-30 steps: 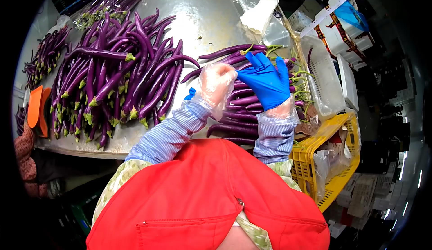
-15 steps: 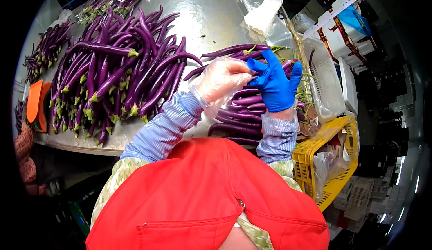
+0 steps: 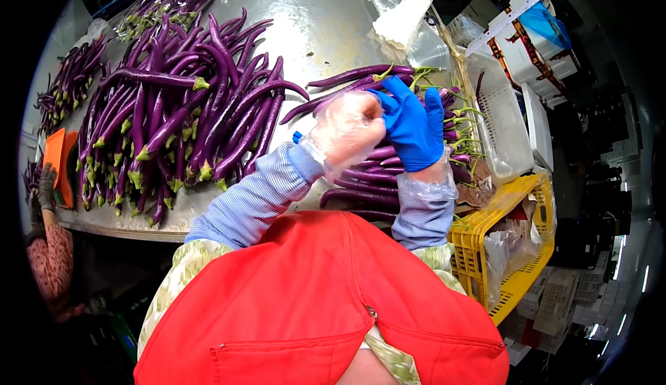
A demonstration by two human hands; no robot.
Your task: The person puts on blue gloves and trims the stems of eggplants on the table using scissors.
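My left hand [image 3: 348, 127], in a clear plastic glove, is closed in a pinch on the blue glove at the fingers of my other hand. My right hand [image 3: 415, 130] wears that blue glove, with some of its fingers raised and apart. Both are over a row of purple eggplants [image 3: 364, 185] whose green stems point right. To the left lies a large heap of eggplants [image 3: 173, 107] on the metal table [image 3: 305, 10]. A bit of blue material shows beside my left wrist.
A crumpled white cloth [image 3: 404, 19] lies at the back. On the right are a white crate [image 3: 501, 118] and a yellow crate [image 3: 472, 260]. At far left another person's gloved hand [image 3: 47, 185] is beside an orange object [image 3: 54, 150].
My left hand has shifted against the blue glove, first away from and then back toward my body's middle. Another person's gloved hand and sleeve have come up at the far left.
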